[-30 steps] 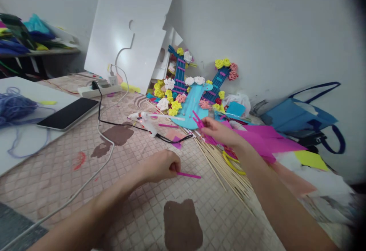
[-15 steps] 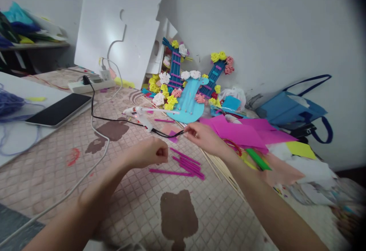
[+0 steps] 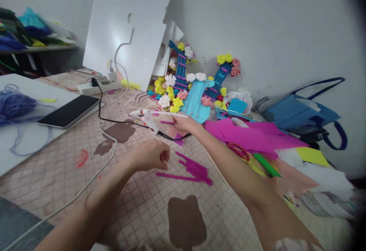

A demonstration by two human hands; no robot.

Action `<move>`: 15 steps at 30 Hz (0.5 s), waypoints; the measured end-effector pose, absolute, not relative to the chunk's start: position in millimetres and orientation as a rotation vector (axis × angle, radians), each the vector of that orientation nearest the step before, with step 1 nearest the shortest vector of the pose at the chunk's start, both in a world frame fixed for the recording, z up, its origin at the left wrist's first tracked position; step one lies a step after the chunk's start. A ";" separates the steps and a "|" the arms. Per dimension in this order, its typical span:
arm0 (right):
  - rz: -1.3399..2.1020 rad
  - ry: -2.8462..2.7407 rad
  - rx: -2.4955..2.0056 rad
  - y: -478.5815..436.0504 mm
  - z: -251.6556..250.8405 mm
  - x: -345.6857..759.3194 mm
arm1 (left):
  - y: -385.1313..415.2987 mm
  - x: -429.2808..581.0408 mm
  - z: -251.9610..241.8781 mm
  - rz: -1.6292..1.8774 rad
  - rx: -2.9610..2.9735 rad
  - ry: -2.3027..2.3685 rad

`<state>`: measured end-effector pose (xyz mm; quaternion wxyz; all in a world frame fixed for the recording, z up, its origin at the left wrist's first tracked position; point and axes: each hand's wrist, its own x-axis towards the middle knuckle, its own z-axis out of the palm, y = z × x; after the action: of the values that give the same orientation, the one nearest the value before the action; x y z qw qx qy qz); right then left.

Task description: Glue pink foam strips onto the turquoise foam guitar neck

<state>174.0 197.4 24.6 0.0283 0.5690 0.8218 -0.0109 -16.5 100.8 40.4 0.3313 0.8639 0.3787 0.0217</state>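
My left hand point(image 3: 153, 155) rests above the patterned table cover, its fingers curled in towards the thumb. Whatever may be inside them is hidden. To its right lie several magenta sticks point(image 3: 197, 170). My right hand point(image 3: 184, 123) reaches forward behind the white glue gun point(image 3: 150, 122), from whose back a long pale glue stick point(image 3: 171, 114) juts. The right fingertips are by a single magenta stick point(image 3: 166, 122); they are partly covered, and I cannot tell whether they grip it. The black cord point(image 3: 174, 139) passes below that hand.
Guitar-shaped decorations with paper flowers point(image 3: 197, 98) lean at the back wall. Magenta paper point(image 3: 243, 134), a green roll point(image 3: 265, 164) and a blue bag point(image 3: 303, 110) are on the right. A tablet point(image 3: 68, 111), purple yarn point(image 3: 14, 104) and a power strip point(image 3: 100, 87) lie left.
My right hand has let go of the black cord and moved forward and left to beside the glue gun. My left hand stays curled in nearly the same place. The view has shifted slightly.
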 end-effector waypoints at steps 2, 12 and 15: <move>-0.019 2.524 1.761 198.9 25.1 173.1 | 97.7 -13.2 38.0 0.016 2.277 0.952; 0.057 2.644 1.898 119.8 66.5 219.5 | 88.8 -3.3 32.9 -0.037 2.412 0.718; -0.211 2.800 1.958 63.3 61.0 238.3 | 83.0 1.4 35.1 -0.015 2.396 0.663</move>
<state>238.3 63.3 61.0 -0.1403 0.5665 0.8098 -0.0609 1.4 83.0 35.1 0.3220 0.9125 0.2523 -0.0058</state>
